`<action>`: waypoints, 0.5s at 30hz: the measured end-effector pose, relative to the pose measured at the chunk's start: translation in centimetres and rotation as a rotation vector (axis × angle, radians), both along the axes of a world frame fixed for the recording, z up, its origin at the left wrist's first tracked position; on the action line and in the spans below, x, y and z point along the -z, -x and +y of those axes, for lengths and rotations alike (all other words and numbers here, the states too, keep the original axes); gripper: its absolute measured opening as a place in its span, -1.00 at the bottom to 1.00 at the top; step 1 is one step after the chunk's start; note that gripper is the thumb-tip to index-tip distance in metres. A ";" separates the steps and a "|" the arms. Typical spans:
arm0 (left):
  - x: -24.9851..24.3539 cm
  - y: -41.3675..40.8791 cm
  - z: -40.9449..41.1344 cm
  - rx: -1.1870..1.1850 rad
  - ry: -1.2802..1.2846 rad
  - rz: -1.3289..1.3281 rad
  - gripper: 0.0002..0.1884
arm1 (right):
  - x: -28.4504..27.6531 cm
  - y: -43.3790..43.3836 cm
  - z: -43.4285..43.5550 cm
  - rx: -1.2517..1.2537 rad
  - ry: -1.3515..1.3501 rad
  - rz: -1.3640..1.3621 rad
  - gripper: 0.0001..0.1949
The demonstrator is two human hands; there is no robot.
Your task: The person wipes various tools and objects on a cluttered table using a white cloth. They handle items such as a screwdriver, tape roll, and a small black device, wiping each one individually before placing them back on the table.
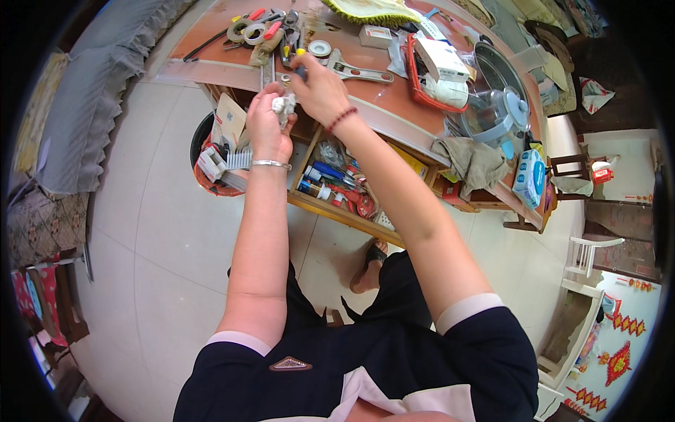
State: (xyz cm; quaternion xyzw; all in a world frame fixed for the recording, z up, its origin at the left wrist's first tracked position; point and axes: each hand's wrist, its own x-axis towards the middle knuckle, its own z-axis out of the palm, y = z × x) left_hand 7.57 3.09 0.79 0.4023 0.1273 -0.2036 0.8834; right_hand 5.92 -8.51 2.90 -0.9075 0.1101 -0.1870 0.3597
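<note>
My left hand (268, 126), palm up near the table's front edge, holds a crumpled white wad (283, 107), perhaps tissue or thin plastic. Close beside it, my right hand (320, 90) is curled around a dark tool handle (300, 72); the rest of that tool is hard to make out. A small metal ring (286, 79) shows between the hands. Just beyond the right hand lie an adjustable wrench (364, 73) and a white tape spool (318, 48). Pliers with red grips (272, 30) and rolls of tape (254, 34) rest farther left on the table.
Below my forearms an open wooden drawer (337, 213) contains bottles and tools. A bin (203, 174) stuffed with packaging stands left of it. On the table are a durian husk (372, 13), a small box (375, 36), a red basket (416, 95) and a steel pot (498, 60).
</note>
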 end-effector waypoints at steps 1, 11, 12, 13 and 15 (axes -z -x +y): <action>-0.1 0.1 0.1 0.071 -0.019 -0.023 -0.78 | -0.4 1.2 0.1 0.005 -0.107 -0.003 -0.69; -0.6 1.2 -0.5 0.332 0.020 -0.125 -0.82 | -3.2 3.4 -6.3 -0.046 -0.320 0.080 -0.50; -1.0 1.4 -0.7 0.300 0.032 -0.085 -0.83 | -2.7 2.0 -8.1 0.116 -0.126 -0.032 -0.44; -1.1 1.6 -1.0 0.315 0.052 -0.068 -0.83 | -2.0 0.3 -10.1 0.274 0.071 -0.145 -0.38; -1.1 1.8 -1.2 0.337 0.085 -0.039 -0.83 | -0.1 -3.0 -13.3 0.483 0.232 -0.136 -0.28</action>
